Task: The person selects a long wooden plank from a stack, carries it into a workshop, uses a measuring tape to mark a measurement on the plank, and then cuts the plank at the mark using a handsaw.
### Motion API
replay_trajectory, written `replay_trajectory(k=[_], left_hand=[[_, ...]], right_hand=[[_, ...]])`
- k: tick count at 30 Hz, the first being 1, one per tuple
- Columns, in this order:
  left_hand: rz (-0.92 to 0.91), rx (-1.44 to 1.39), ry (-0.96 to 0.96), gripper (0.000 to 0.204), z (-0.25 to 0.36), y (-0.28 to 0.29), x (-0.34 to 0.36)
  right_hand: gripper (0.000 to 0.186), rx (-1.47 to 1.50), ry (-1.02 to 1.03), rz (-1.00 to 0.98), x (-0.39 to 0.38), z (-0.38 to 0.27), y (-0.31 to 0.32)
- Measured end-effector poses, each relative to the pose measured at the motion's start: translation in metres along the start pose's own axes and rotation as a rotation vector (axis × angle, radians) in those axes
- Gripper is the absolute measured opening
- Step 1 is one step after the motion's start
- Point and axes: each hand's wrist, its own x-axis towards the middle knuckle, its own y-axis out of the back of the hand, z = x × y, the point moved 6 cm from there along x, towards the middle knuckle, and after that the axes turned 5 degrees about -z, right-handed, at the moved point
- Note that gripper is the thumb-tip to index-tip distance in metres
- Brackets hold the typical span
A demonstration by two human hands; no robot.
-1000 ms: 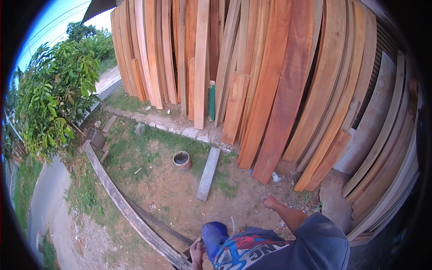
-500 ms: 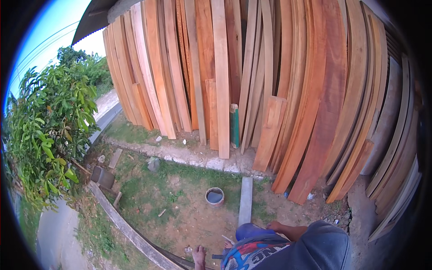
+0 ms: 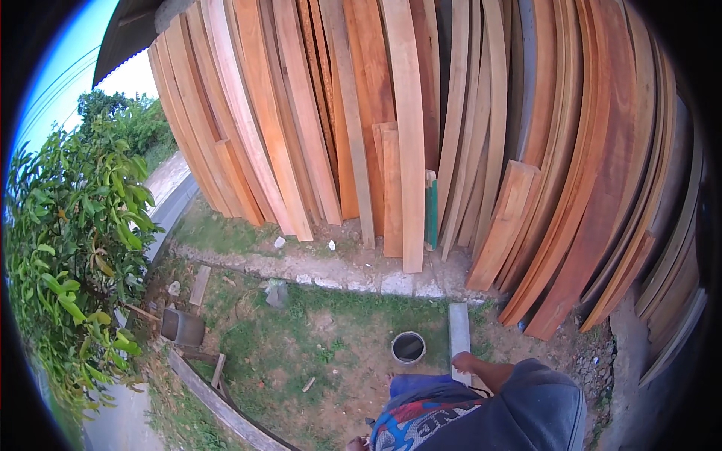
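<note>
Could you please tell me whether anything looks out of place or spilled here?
Nothing looks clearly spilled. The one oddity is the short green piece standing upright among the tall wooden boards: its green colour stands out against their bare orange and brown wood.

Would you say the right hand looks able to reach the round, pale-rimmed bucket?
Probably yes, perhaps with bending: the right hand appears over the flat grey plank, and nothing visible blocks the way to the bucket.
</note>
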Motion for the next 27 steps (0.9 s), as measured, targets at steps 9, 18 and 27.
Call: replay_trajectory(k=[9, 18, 27], left_hand=[[-0.042, 0.110, 0.175, 0.039, 0.177, 0.025, 0.083], [-0.114, 0.106, 0.047, 0.044, 0.470, 0.061, 0.260], [-0.326, 0.239, -0.548, 0.031, 0.856, -0.147, 0.334]], right_hand=[[0.027, 0.174, 0.341, 0.128, 0.065, -0.323, 0.046], [0.038, 0.469, 0.252, 0.245, 0.112, -0.444, 0.067], [0.040, 0.698, 0.461, 0.601, 0.101, -0.567, 0.254]])
